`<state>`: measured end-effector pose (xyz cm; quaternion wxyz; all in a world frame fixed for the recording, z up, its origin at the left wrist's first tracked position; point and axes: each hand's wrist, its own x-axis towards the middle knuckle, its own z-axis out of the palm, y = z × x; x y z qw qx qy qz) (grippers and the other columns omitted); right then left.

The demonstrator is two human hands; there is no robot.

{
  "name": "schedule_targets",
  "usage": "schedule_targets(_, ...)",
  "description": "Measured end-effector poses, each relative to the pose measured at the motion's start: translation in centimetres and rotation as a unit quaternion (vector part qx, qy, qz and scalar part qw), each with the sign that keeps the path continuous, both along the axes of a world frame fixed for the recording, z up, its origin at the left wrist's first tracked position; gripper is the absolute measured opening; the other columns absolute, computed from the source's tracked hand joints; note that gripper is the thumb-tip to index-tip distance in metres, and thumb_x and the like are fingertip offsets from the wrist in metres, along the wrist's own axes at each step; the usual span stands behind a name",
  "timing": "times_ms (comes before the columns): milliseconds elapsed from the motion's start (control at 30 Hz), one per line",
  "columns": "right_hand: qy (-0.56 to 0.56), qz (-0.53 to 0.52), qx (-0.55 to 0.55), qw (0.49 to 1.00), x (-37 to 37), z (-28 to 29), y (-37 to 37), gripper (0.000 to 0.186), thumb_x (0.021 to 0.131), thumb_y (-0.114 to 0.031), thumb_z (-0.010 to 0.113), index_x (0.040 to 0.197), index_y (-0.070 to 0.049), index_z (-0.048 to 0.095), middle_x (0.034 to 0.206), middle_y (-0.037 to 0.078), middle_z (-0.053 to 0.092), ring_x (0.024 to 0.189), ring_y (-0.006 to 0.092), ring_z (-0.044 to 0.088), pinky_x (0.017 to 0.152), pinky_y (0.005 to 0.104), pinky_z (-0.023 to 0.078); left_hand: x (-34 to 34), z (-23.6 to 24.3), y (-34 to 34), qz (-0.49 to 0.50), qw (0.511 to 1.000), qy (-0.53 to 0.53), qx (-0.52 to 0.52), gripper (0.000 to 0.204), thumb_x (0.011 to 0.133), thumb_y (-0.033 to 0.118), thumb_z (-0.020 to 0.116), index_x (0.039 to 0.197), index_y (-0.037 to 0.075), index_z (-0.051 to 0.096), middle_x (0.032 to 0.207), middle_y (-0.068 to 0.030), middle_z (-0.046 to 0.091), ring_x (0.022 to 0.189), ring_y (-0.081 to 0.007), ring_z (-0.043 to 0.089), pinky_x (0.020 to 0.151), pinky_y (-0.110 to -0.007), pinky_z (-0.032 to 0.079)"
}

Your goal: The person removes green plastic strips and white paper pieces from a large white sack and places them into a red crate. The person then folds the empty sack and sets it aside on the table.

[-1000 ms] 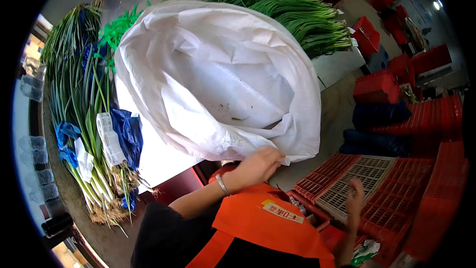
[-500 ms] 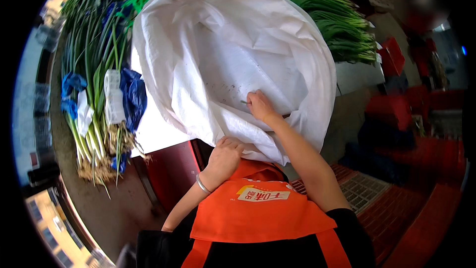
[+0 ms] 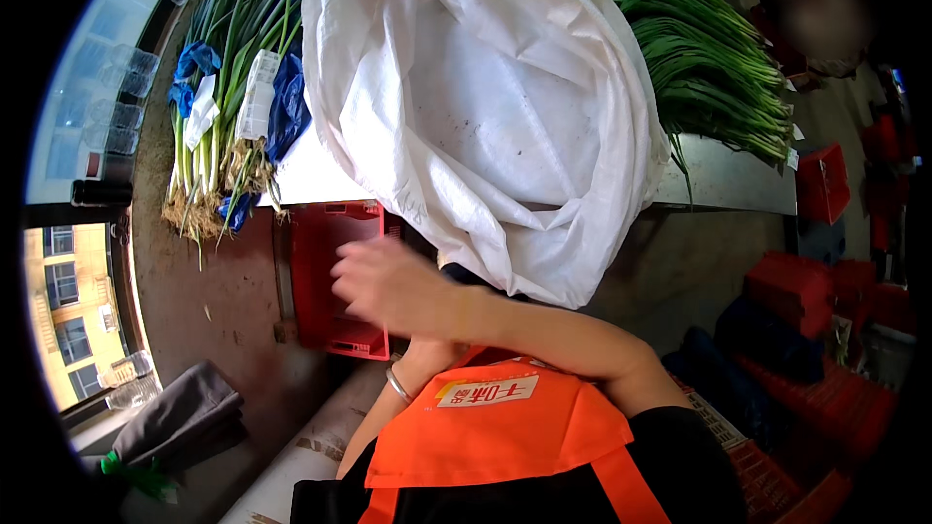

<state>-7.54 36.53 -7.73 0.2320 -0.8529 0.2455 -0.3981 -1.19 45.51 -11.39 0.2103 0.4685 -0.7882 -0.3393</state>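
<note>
A white woven sack [image 3: 515, 87] with a rolled rim sits open on the steel table [image 3: 723, 175], small dark specks inside it. My right hand [image 3: 383, 281] crosses leftward below the sack, in front of a red crate [image 3: 320, 272]; motion blurs its fingers. My left hand [image 3: 427, 354] is beneath the right forearm, its fingers hidden. Leeks with roots [image 3: 199, 165], wrapped partly in blue plastic [image 3: 286, 102], lie left of the sack. Bundles of long green leaves [image 3: 709, 68] lie to the right. An orange apron [image 3: 495, 437] covers my front.
A window [image 3: 68, 301] with clear containers [image 3: 121, 73] runs along the left. A white roll [image 3: 301, 456] and dark cloth [image 3: 184, 408] lie at the lower left. Red crates [image 3: 786, 291] and dark blue bundles [image 3: 699, 378] fill the right. A blurred person [image 3: 825, 29] is at the upper right.
My right hand has come out of the sack's interior and swung down to the left. My left hand has left the rim for beneath that forearm. The view has shifted, showing more floor.
</note>
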Motion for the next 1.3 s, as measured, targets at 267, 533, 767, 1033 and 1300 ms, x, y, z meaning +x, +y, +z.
schedule_targets(267,0.538,-0.273,0.189,0.775,-16.3,-5.8,3.1,0.016,0.074,-0.007,0.053,0.089,-0.007,0.06,0.088,0.011,0.061,0.087,0.0257,0.058,0.091,0.0487,0.035,-4.5,0.5,-6.6,0.054,0.976,0.011,-0.211,0.024,0.071,-0.003,0.053,0.094,0.002,0.059,0.105,-0.0141,0.056,0.109,-0.031,0.049,0.093,-0.043,0.037)
schedule_targets(533,0.502,-0.319,0.177,0.784,-13.9,-5.9,12.6,0.015,0.075,-0.008,0.049,0.075,-0.011,0.064,0.079,0.009,0.06,0.082,0.0252,0.059,0.091,0.047,0.035,-1.3,-2.9,-3.9,-0.172,0.953,-0.223,-0.113,0.013,0.072,0.007,0.052,0.083,0.005,0.06,0.091,-0.0095,0.06,0.106,-0.0252,0.05,0.102,-0.054,0.023)
schedule_targets(767,0.347,-0.501,0.088,0.788,-16.3,-1.5,14.4,0.011,0.076,-0.004,0.048,0.083,-0.006,0.056,0.081,0.012,0.058,0.082,0.0303,0.054,0.079,0.0407,0.038,1.6,-4.1,1.0,-0.18,0.969,-0.036,-0.168,0.025,0.074,0.01,0.055,0.098,0.003,0.051,0.105,-0.0124,0.054,0.113,-0.0281,0.045,0.101,-0.05,0.026)
schedule_targets(1033,0.317,-0.288,0.111,0.897,-9.3,10.2,11.7,0.01,0.082,-0.007,0.049,0.089,-0.004,0.054,0.081,0.016,0.057,0.079,0.0353,0.055,0.07,0.0409,0.044,8.0,0.6,3.0,-0.043,0.981,-0.004,-0.19,0.028,0.07,0.016,0.065,0.092,0.004,0.053,0.123,-0.0168,0.045,0.126,-0.0382,0.03,0.102,-0.055,0.021)
schedule_targets(1300,0.187,0.028,-0.053,0.981,7.4,9.1,11.3,0.012,0.075,-0.003,0.049,0.086,-0.003,0.053,0.079,0.012,0.058,0.076,0.0288,0.057,0.066,0.0375,0.046,16.9,-2.1,12.5,0.437,0.873,0.092,-0.198,0.053,0.078,0.011,0.06,0.127,0.002,0.04,0.136,-0.0198,0.034,0.128,-0.0334,0.03,0.104,-0.039,0.025)
